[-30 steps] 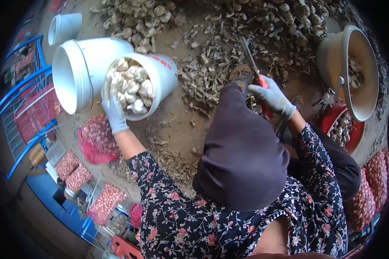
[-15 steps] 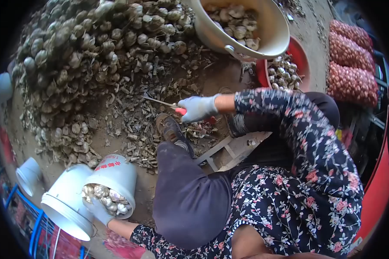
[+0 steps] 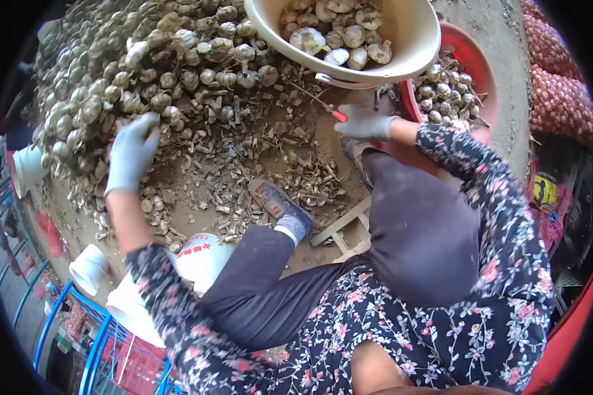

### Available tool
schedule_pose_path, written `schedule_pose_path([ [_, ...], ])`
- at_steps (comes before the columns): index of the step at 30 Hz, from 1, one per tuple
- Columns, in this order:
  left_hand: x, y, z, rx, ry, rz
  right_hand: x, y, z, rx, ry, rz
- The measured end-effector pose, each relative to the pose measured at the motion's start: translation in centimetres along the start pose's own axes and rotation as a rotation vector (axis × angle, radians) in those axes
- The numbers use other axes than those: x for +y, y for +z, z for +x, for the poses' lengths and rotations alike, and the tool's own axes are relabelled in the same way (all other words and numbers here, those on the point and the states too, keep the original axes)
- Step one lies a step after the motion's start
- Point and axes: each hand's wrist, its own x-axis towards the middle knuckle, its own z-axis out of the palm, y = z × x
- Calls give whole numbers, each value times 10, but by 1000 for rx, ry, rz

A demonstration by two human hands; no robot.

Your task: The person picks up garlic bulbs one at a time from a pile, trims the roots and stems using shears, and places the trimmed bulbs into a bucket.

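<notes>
My left hand (image 3: 132, 153), in a pale glove, is over the edge of a large heap of garlic bulbs (image 3: 89, 99). Its thumb and fingers are apart, and no bulb shows between them. In my gloved right hand (image 3: 366, 124) is a pair of shears (image 3: 339, 116) with red handles, the thin blades pointing up and left. This hand is just below a big cream tub (image 3: 402, 72) with garlic bulbs (image 3: 352, 38) inside. Close by on its right stands a red basin (image 3: 482, 66) holding smaller bulbs (image 3: 445, 95).
Cut stalks (image 3: 224, 171) litter the ground between my feet. White buckets (image 3: 204, 260) stand beside my left leg, near a blue metal frame (image 3: 99, 336). Net sacks of garlic (image 3: 560, 99) lie at the far right. A low stool (image 3: 342, 230) is under me.
My left hand has left the bulbs in the white bucket and moved up to the heap. My right hand has moved right and up with the shears. The view has shifted, and my right knee is raised.
</notes>
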Motion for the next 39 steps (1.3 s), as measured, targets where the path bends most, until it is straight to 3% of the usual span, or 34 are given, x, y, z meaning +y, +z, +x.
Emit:
schedule_pose_path([
  [1,16,21,34,46,-151,55,11,11,20,45,-21,28],
  [2,31,58,61,273,-179,-167,12,13,34,43,-15,50],
  [4,63,121,99,258,-153,-292,9,16,63,298,-109,49],
  [5,72,162,110,252,-193,-185,-1,7,66,282,2,-29],
  [8,133,214,95,182,-355,88,25,17,82,192,-69,-196],
  [10,154,231,71,177,-403,-34,29,17,79,144,-128,-283],
  [12,146,263,35,279,-354,-19,15,23,49,-80,-118,-694],
  [14,130,283,4,348,-211,-193,24,34,33,-157,-204,-676],
  [16,125,279,-15,384,-305,-375,35,47,21,-241,-272,-649],
  [17,125,265,-9,631,-395,-432,39,53,16,-197,-260,-578],
  [18,110,266,-5,609,-796,-705,41,55,14,-147,-248,-513],
  [19,114,231,15,597,-1081,-679,40,54,11,-149,-246,-515],
  [20,84,252,26,589,-1124,-683,37,51,7,-147,-226,-444],
  [21,80,241,43,446,-1178,-760,34,47,3,-144,-205,-374],
  [24,101,240,63,295,-1392,-439,17,37,5,-174,-144,-281],
  [26,105,274,33,303,-1167,-492,16,40,16,-121,-126,-270],
  [28,119,308,-6,332,-819,-449,18,43,25,-81,-87,-250],
  [29,124,327,-23,319,-821,-450,15,42,34,-48,-99,-255],
  [31,131,354,-52,481,-695,-735,12,45,58,-25,-111,-259],
  [32,138,334,-56,474,-700,-734,10,48,70,8,-78,-303],
  [34,143,283,-56,97,-989,-1251,10,54,72,40,-51,-347],
  [35,134,267,-55,79,-1105,-1390,10,56,65,-17,-154,-476],
  [36,105,294,-58,281,-944,-977,10,60,55,-76,-255,-604],
  [37,110,257,-36,383,-1117,-1064,10,64,44,-226,-362,-695],
  [38,84,276,-26,544,-941,-758,7,68,30,-303,-413,-770],
  [39,97,238,3,473,-1077,-797,10,72,20,-309,-470,-732],
])
